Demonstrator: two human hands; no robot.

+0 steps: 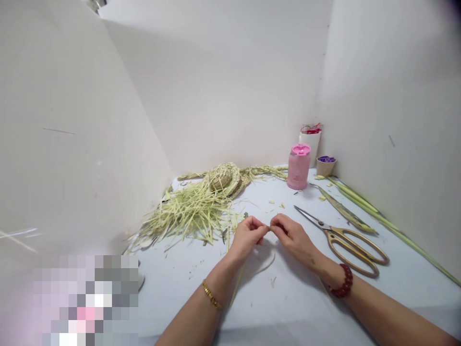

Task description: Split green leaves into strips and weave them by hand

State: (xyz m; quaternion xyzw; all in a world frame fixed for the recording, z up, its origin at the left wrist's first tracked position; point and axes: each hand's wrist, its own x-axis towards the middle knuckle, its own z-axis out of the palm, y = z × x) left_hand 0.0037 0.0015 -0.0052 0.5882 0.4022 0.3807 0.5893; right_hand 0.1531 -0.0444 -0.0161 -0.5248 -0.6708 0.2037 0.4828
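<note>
The work in hand is a thin plant strand (269,228), drawn between the two hands just above the near middle of the table (288,317). Only a short length shows; fingers cover the rest, and its fibre texture is too small to judge. The left hand (249,234) pinches it between thumb and forefinger, the other fingers curled. The right hand (291,235) pinches it in like manner, its fingertips almost meeting those of the left. A pale curved strip (272,261) shows below the hands; whether it joins the strand cannot be determined.

The left wrist bears a gold-coloured link bracelet (211,294), the right a dark red beaded bracelet (344,281).

Left of the hands and farther off spreads a tangled heap of straw (189,209), pale yellow-green, flat and narrow, with loose ends reaching close to the left hand. Behind it, partly covered, sits a coiled braid (223,178), coarse and rounded.

To the right of the right hand lie scissors (333,231) with steel blades and large gold-coloured loop handles, the nearest obstruction on that side. Beyond them are a dry, flattened leaf (345,214) and long, smooth green stalks (385,221) along the right wall (399,120).

At the far right stands a pink lidded canister (298,172), partly blocking a white cup (315,142) with red cord-like contents. Beside them is a small tan cup (326,168) with purple contents.
</note>
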